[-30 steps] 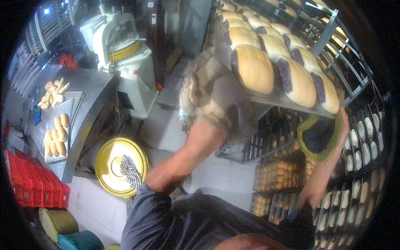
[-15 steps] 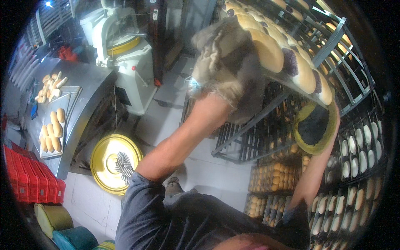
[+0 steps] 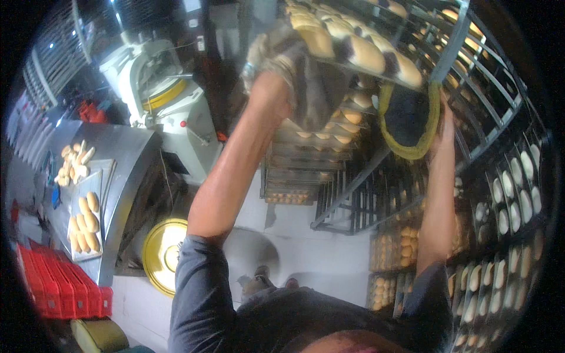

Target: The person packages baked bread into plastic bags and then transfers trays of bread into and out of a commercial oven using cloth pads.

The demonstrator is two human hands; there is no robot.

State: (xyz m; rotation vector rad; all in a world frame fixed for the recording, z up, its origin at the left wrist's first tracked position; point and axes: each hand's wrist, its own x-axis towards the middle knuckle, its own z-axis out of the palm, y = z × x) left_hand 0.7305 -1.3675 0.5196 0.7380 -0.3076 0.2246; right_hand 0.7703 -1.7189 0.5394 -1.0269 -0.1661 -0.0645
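Up ahead, a baking tray carries several rows of golden buns with dark purple patches. My left hand, covered by a worn grey-brown cloth mitt, closes on the tray's near left corner; its fingers are hidden. At the near right corner, a black oven pad with a yellow border sits against the tray. My right hand is wrapped around that pad's outer side, gripping the tray through it, with its fingertips out of sight. Both arms are stretched forward, holding the tray raised at a metal rack.
Metal rack bars stand close on the right, with shelves of pale dough pieces nearer me. More trays of buns sit below the held tray. At left are a steel table, a white machine, red crates and a yellow round lid.
The tray has moved away from me, with both covered hands still on it, and my right arm is straighter. My view has shifted, showing stacked trays of buns beneath it.
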